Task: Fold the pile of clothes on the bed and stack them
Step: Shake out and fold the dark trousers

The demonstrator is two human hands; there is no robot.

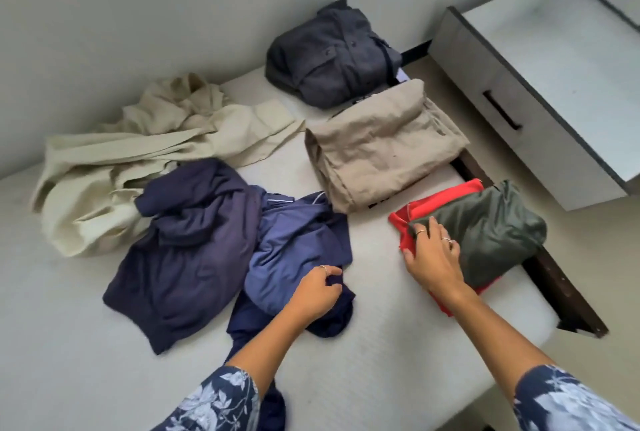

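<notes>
On the white bed (381,354) lie unfolded clothes: a cream garment (145,153), a purple top (187,257) and a navy-and-blue garment (298,243). My left hand (317,292) pinches the navy-and-blue garment's near edge. At the right edge a folded olive-green garment (491,229) sits on a folded red one (403,222). My right hand (431,254) rests on the green garment's left edge with fingers spread flat. A folded beige garment (381,150) and a folded dark grey shirt (332,56) lie further back.
A grey bedside cabinet (540,91) with a drawer handle stands right of the bed. The dark wooden bed frame (568,292) shows along the mattress's right side. A pale wall (138,8) runs behind the bed.
</notes>
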